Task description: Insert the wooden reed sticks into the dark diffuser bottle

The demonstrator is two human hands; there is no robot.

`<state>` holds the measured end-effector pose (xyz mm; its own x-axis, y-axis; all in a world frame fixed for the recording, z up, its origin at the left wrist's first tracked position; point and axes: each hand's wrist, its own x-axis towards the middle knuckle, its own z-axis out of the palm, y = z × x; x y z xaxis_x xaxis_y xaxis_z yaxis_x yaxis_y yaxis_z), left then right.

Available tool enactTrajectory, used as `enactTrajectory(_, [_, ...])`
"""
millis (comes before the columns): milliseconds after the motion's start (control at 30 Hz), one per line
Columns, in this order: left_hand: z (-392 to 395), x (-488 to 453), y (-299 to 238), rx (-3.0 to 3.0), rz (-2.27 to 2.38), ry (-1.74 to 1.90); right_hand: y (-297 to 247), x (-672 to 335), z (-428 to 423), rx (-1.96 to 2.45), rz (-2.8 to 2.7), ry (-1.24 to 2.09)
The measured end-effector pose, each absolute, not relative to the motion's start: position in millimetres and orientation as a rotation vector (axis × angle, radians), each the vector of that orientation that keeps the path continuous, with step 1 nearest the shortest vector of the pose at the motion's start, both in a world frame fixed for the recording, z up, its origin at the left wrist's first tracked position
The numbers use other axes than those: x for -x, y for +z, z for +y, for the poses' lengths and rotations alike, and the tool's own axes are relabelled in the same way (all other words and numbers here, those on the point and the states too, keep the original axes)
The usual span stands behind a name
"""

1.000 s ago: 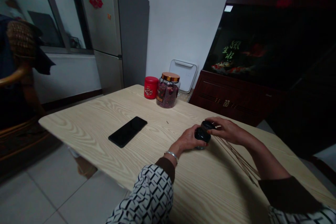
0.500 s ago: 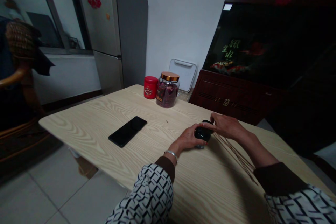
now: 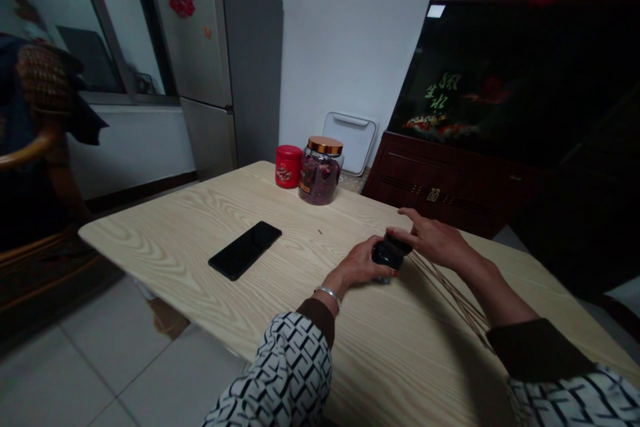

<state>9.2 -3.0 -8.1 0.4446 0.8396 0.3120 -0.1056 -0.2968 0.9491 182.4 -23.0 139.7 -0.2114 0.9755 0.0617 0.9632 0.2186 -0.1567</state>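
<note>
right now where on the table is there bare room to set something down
Bare tabletop lies between the black phone and the glass jar, and left of the phone. Crowded around the left hand and right hand, on a dark object, with thin sticks fanning rightward.

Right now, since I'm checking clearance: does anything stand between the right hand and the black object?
Nothing visible does. The right hand touches the black object, which the left hand holds from the other side. The thin sticks lie beneath the right wrist, not between hand and object.
</note>
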Motion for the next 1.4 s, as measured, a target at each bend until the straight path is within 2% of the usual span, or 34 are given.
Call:
enactTrajectory(200, [-4, -8, -6, -1.611, 0.674, 1.074, 136, -193, -33, 1.371, -2.509, 0.516])
enactTrajectory(267, [-4, -8, -5, -1.613, 0.673, 1.067, 137, -188, -34, 1.347, -2.591, 0.423])
enactTrajectory(367, [-5, -8, -5, -1.599, 0.660, 1.069, 137, -177, -34, 1.671, -2.539, 0.080])
enactTrajectory(433, [-5, -9, -5, -1.583, 0.652, 1.069, 137, -174, -34, 1.840, -2.478, -0.029])
enactTrajectory(667, [-6, -8, -4, -1.606, 0.669, 1.092, 141, -189, -32, 1.347, -2.636, 0.392])
enactTrajectory(833, [-5, -7, -5, -1.597, 0.652, 1.066, 143, -185, -28, 1.746, -2.536, 0.090])
enactTrajectory(1067, [-4, -9, -5, -1.591, 0.640, 1.097, 148, -192, -37, 1.498, -2.615, 0.364])
enactTrajectory(1233, [-5, -9, -4, -1.557, 0.669, 1.067, 154, -189, -34, 1.931, -2.290, -0.052])
enactTrajectory(1400, [-4, -9, -5, -1.531, 0.656, 1.075, 141, -189, -33, 1.424, -2.507, 0.338])
